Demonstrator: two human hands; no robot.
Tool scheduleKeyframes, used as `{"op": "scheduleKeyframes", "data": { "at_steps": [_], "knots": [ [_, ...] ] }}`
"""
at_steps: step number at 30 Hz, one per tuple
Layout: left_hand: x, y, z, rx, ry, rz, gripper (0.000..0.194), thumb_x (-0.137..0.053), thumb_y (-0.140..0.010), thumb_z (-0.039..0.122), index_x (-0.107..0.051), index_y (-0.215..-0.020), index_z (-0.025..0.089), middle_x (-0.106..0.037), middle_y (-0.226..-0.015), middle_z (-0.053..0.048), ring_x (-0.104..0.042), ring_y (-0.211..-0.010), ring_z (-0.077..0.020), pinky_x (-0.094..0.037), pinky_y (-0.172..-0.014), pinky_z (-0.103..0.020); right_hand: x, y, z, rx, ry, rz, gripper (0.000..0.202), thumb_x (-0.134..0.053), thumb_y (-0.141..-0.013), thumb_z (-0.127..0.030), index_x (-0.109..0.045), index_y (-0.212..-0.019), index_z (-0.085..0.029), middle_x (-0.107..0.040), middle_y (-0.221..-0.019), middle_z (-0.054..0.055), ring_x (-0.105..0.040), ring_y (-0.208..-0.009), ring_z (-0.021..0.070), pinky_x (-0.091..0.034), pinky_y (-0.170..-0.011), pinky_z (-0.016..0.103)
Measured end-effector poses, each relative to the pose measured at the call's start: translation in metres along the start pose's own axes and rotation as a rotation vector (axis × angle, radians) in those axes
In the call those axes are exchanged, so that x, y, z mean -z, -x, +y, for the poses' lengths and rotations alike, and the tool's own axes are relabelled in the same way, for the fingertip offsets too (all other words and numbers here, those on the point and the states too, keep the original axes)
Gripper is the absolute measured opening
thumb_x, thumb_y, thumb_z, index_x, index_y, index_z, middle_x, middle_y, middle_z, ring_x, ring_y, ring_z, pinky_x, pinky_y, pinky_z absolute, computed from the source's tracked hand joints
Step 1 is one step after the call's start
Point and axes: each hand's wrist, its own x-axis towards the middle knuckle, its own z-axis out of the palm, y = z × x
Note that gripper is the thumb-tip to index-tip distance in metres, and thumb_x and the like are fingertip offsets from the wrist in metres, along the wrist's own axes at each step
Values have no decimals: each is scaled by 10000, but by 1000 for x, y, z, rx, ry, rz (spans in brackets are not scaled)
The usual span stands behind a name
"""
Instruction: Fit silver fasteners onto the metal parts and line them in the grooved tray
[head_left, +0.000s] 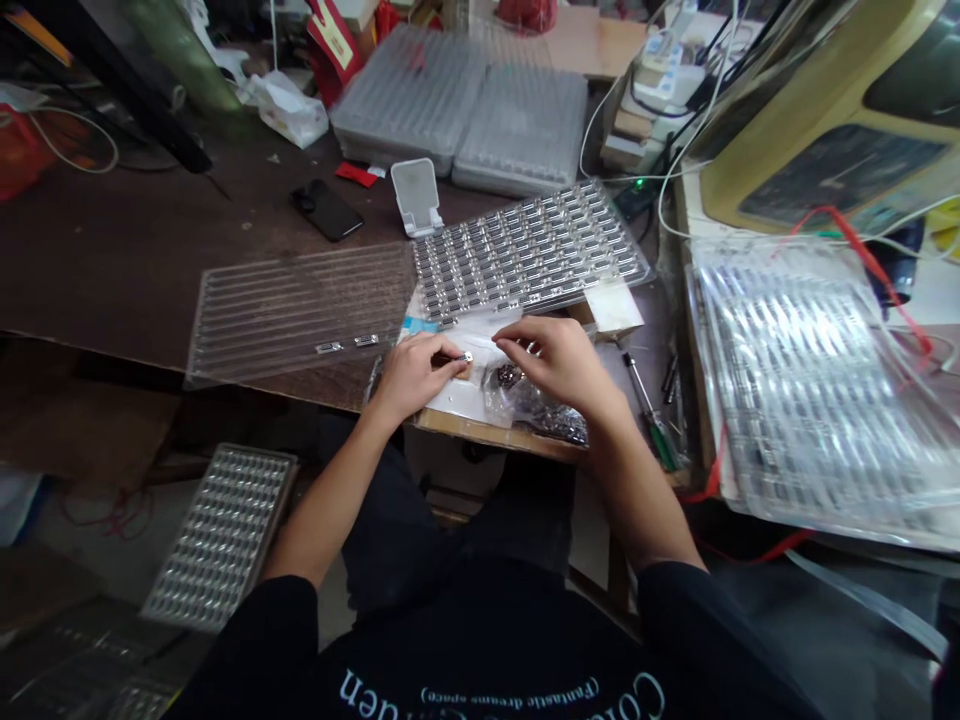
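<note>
My left hand is closed, pinching a small metal connector between thumb and fingertips, above a small brown block on a white work surface. To its right, my right hand has thumb and index finger drawn together; whatever is between them is too small to make out. Below that hand lies a clear plastic bag with small dark metal parts. Just beyond both hands, a clear tray carries rows of similar connectors. Left of it, a ribbed clear tray has two connectors near its front edge.
A phone and a white stand are behind the trays. Stacked clear trays stand at the back. A green-handled screwdriver lies right of my right arm, beside wrapped filled trays. Another filled tray sits low at left.
</note>
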Motion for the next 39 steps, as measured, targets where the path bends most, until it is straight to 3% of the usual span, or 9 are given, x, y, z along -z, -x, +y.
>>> {"op": "scheduleKeyframes", "data": {
  "at_steps": [5,7,12,17,22,25,28,34,39],
  "knots": [
    [12,2,-4,63,-8,342,70,-711,-898,269,-710,-904,199,-757,-940,-51,-690,-934,-222,-501,-882,-347,12,5,5,-60,115,-166,234,-579,-908,-234,-809,-931,-193,-792,-882,58,-696,-762,185,-441,-704,303],
    [24,2,-8,115,-137,396,78,-715,-891,284,-712,-906,208,-760,-961,-48,-681,-968,-240,-475,-948,-386,16,8,10,-113,196,-274,189,-630,-862,-209,-815,-903,-217,-784,-835,44,-688,-729,185,-420,-669,298],
    [47,0,-20,156,-371,323,73,-733,-859,303,-715,-880,235,-712,-1211,-58,-548,-1273,-313,-333,-1131,-488,18,12,18,-175,330,-359,171,-765,-782,-247,-805,-948,-253,-781,-885,40,-677,-776,213,-341,-601,295],
    [55,2,-29,168,-470,190,69,-692,-886,313,-732,-883,257,-692,-1255,-50,-517,-1324,-324,-304,-1146,-510,13,10,17,-167,324,-384,260,-845,-740,-337,-786,-973,-238,-770,-930,62,-663,-803,229,-284,-569,301],
    [75,9,-32,162,-547,137,105,-660,-907,333,-728,-886,256,-690,-1264,-66,-511,-1330,-356,-294,-1137,-560,8,10,16,-164,309,-388,123,-743,-778,-181,-789,-889,-205,-750,-853,83,-644,-741,211,-285,-569,306],
    [83,9,-24,159,-563,138,114,-646,-918,339,-730,-921,262,-685,-1278,-81,-502,-1343,-367,-295,-1131,-573,11,11,17,-179,290,-394,158,-665,-776,-99,-791,-829,-179,-731,-783,90,-624,-685,197,-293,-573,309],
    [75,1,-9,112,-513,121,127,-632,-931,343,-732,-952,268,-695,-1261,-64,-521,-1329,-337,-305,-1141,-550,16,13,19,-187,266,-372,161,-657,-790,-110,-798,-835,-172,-720,-757,84,-606,-671,184,-297,-582,308],
    [35,-37,11,75,-476,18,90,-673,-906,296,-741,-952,261,-705,-1245,-47,-557,-1272,-300,-328,-1123,-510,19,11,22,-84,154,-356,181,-634,-842,-114,-807,-872,-161,-753,-801,83,-625,-709,176,-372,-662,304],
    [22,-50,10,50,-459,-14,46,-703,-890,268,-714,-858,236,-711,-1213,-58,-572,-1225,-308,-361,-1082,-499,1,1,19,72,9,-182,291,-545,-913,-87,-811,-1012,-153,-774,-1017,128,-687,-914,207,-460,-840,317]
  ]
}}
